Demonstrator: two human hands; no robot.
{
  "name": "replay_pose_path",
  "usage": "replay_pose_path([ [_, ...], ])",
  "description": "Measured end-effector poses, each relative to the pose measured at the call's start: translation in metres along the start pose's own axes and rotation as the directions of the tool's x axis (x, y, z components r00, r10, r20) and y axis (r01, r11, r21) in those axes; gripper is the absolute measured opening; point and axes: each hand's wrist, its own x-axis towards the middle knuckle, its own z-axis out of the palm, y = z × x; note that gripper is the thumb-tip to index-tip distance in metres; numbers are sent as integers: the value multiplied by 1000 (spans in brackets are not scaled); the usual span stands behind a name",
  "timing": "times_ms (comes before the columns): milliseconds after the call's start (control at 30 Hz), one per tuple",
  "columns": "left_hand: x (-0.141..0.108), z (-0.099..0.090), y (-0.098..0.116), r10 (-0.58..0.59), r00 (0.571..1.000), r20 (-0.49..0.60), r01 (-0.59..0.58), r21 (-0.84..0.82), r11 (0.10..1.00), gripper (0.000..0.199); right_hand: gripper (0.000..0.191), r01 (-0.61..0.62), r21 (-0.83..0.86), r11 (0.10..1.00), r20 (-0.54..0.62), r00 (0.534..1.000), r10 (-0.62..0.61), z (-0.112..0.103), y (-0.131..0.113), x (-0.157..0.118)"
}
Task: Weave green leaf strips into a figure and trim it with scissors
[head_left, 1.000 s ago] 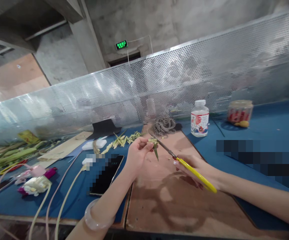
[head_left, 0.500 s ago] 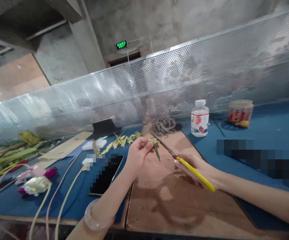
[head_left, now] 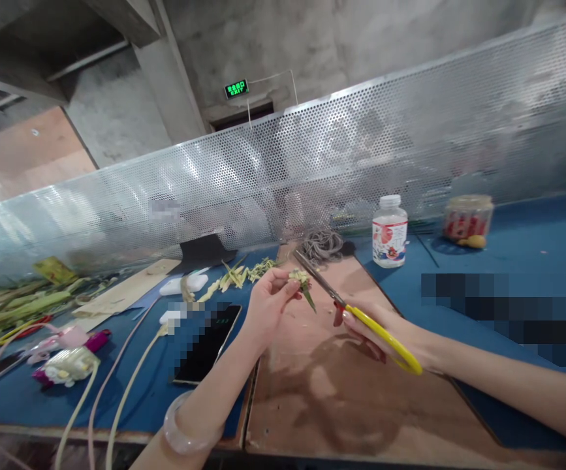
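Between the thumb and fingers of my left hand (head_left: 273, 300) is a small artificial flower sprig (head_left: 300, 281), pale yellow-green on top with a darker green leaf hanging down. My right hand (head_left: 378, 326) is closed round the yellow handles of a pair of scissors (head_left: 329, 290). The metal blades point up and to the left, just right of the sprig. Whether they touch it, I cannot tell. Both hands are raised over a brown wooden board (head_left: 322, 418), where a few tiny scraps lie.
A coil of grey cord (head_left: 322, 248) lies at the board's far end. Beyond it stand a white-capped bottle (head_left: 389, 235) and a clear jar (head_left: 467, 222). Left are a phone (head_left: 209, 346), cables, a pile of yellow-green pieces (head_left: 234, 275) and long green strips (head_left: 28, 303). A perforated metal screen (head_left: 243, 176) runs behind.
The scissors' blades and handles have turned slightly, and the fingers of my right hand have shifted on the handles. The sprig has tilted a little; my left hand stays almost in place.
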Motion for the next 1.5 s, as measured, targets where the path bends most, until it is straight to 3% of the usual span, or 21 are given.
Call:
replay_pose_path([
  [267,-1,-1,0,18,1000,9,-18,-6,1000,20,44,-11,18,1000,1,1000,11,1,-3,-1],
  [967,0,-1,2,-70,997,26,73,-127,989,20,41,-33,66,997,-11,999,34,3,-3,0],
  [1500,4,-3,3,-43,998,-39,34,-201,979,15,42,-29,39,999,-43,999,31,1,-2,2],
])
